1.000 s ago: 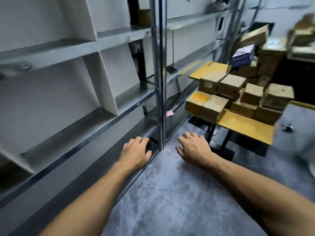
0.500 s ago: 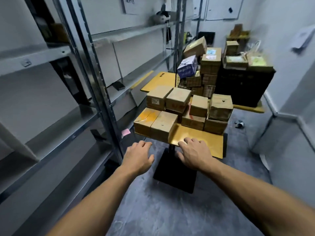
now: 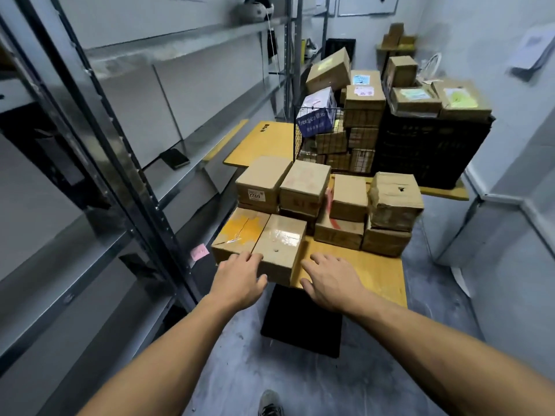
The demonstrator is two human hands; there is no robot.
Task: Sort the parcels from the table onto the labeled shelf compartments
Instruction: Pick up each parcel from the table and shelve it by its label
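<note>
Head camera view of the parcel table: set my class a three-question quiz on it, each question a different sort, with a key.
1. True or false: the right hand grips a parcel.
2. The pink sticky note is stuck on: A the shelving rack; B a parcel; C the floor.
3. Fill the gap: the black crate stands to the ___ of the wire basket.
Key: 1 false; 2 A; 3 right.

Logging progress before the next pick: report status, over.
Left grip open, at near edge of glossy-taped parcel. Right grip open over yellow table, beside it. Yellow-marked parcel hard against its left side.
</note>
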